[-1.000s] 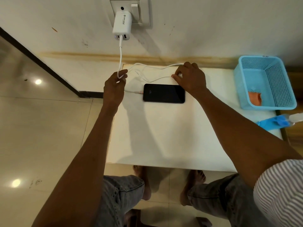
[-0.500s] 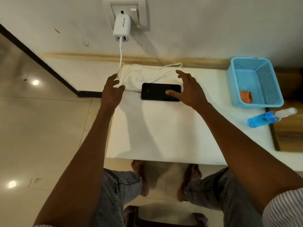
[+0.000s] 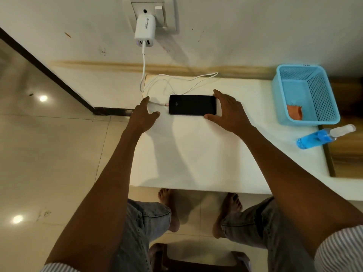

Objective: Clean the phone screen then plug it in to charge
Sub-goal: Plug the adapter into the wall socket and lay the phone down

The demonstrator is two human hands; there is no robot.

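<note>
A black phone (image 3: 192, 104) lies flat, screen up, on the white table (image 3: 192, 154). A white cable (image 3: 188, 79) is plugged into its left end and runs in loops up to the white charger (image 3: 145, 30) in the wall socket (image 3: 153, 13). My right hand (image 3: 227, 111) is at the phone's right end, thumb at the near corner and a finger at the far corner, fingers spread. My left hand (image 3: 144, 114) hovers open just left of the plug, holding nothing.
A blue basket (image 3: 322, 95) with an orange cloth (image 3: 294, 112) inside stands at the table's right. A blue spray bottle (image 3: 324, 136) lies in front of it. The table's left edge drops to tiled floor (image 3: 49, 154). A dark stool (image 3: 196, 260) is below me.
Both hands let go of the cable loops. My right hand moved from behind the phone to its right end. My left hand opened and lowered beside the plug.
</note>
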